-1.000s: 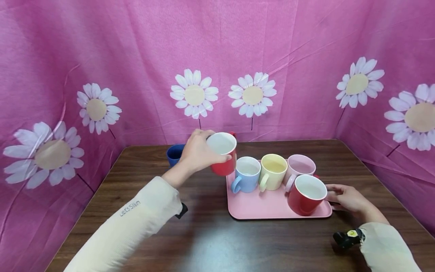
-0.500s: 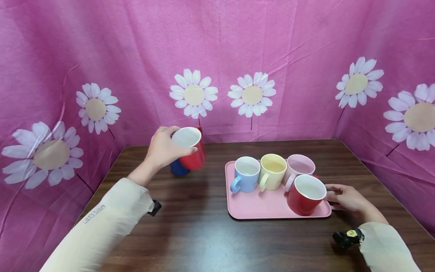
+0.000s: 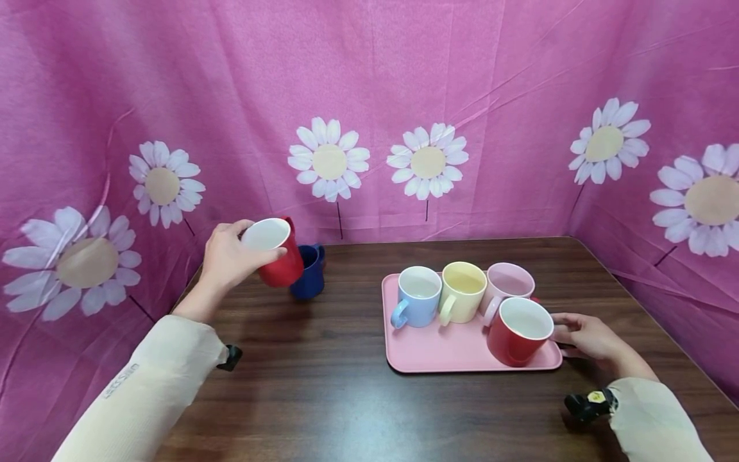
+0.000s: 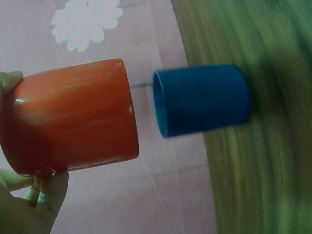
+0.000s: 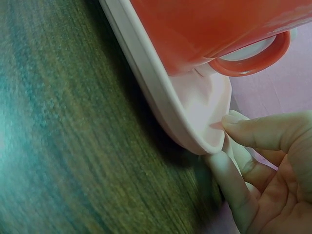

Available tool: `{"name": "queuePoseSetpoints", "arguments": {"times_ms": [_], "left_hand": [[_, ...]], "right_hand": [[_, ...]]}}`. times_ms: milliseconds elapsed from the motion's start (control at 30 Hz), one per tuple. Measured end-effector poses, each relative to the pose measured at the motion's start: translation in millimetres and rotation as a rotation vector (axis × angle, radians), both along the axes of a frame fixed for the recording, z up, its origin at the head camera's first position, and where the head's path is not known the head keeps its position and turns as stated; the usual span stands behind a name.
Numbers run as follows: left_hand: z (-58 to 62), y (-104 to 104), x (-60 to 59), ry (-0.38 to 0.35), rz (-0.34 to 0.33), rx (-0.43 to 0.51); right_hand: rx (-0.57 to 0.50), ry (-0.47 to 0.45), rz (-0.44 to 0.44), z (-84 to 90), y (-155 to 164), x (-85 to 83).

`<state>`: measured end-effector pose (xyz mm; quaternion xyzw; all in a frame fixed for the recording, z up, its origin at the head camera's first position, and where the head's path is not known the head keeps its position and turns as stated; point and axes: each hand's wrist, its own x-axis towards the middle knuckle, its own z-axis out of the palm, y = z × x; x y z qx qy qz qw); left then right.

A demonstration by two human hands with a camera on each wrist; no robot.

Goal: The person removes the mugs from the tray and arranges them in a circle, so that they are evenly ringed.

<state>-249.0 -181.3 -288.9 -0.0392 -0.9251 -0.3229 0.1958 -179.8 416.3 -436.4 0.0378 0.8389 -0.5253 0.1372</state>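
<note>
My left hand (image 3: 231,255) grips a red mug (image 3: 281,264) with a white inside, tilted and raised above the table's left side. In the left wrist view the thumb and fingers hold the red mug (image 4: 73,119) near its rim. Just right of it in the head view stands a dark blue mug (image 3: 310,274), partly hidden by the red one. My right hand (image 3: 591,339) pinches the right edge of a pink tray (image 3: 444,350); the right wrist view shows thumb and fingers on the tray's corner (image 5: 195,122). Nearest that hand, a second red mug (image 3: 516,337) stands on the tray.
On the tray a light blue mug (image 3: 419,298), a yellow mug (image 3: 464,293) and a light pink mug (image 3: 509,285) stand side by side. The dark wooden table (image 3: 346,385) backs onto a pink curtain (image 3: 369,77) printed with daisies.
My left hand has carried the red mug leftward from beside the tray, across and past the dark blue mug, which now shows again. My right hand stays at the tray's edge.
</note>
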Motion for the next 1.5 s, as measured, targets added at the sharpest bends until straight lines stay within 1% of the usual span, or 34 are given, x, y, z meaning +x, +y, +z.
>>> {"name": "queuePoseSetpoints", "arguments": {"times_ms": [133,300,367,500,667,800,967,1100,1200,1333,1500], "left_hand": [[-6.2,-15.3,0.2,-0.025,0.034,-0.005],[-14.8,-30.2,-1.7,-0.039,0.066,-0.011],[-18.6,-35.5,-2.7,-0.043,0.071,-0.009],[-27.8,-45.0,-5.1,-0.045,0.061,-0.005],[-45.5,-54.9,-11.3,-0.037,0.05,-0.033],[-59.2,-58.7,-16.0,-0.054,0.036,-0.04],[-70.3,-60.7,-19.3,-0.09,0.028,-0.012],[-79.1,-62.3,-23.0,-0.091,-0.007,-0.006],[-84.4,-63.0,-25.2,-0.111,-0.018,0.011],[-89.7,-63.7,-26.8,-0.142,-0.012,0.021],[-93.9,-62.6,-28.0,-0.147,-0.033,0.0]], "right_hand": [[0.009,-0.005,-0.002,-0.1,0.2,-0.8],[-0.003,-0.014,-0.008,0.1,0.1,-0.8],[-0.01,-0.014,-0.008,0.4,0.0,-0.4],[-0.016,-0.011,-0.007,0.3,-0.2,0.3],[-0.012,-0.01,-0.006,0.1,-0.2,0.5],[-0.003,-0.009,-0.01,0.7,-0.7,1.0],[-0.001,-0.005,-0.009,1.1,-1.3,1.9],[0.002,0.0,-0.008,0.6,-0.9,2.3],[-0.001,0.003,-0.009,0.1,-0.7,2.1],[-0.012,0.003,-0.008,-0.5,-0.7,2.0],[-0.034,0.004,-0.003,-0.4,-1.1,3.3]]}}
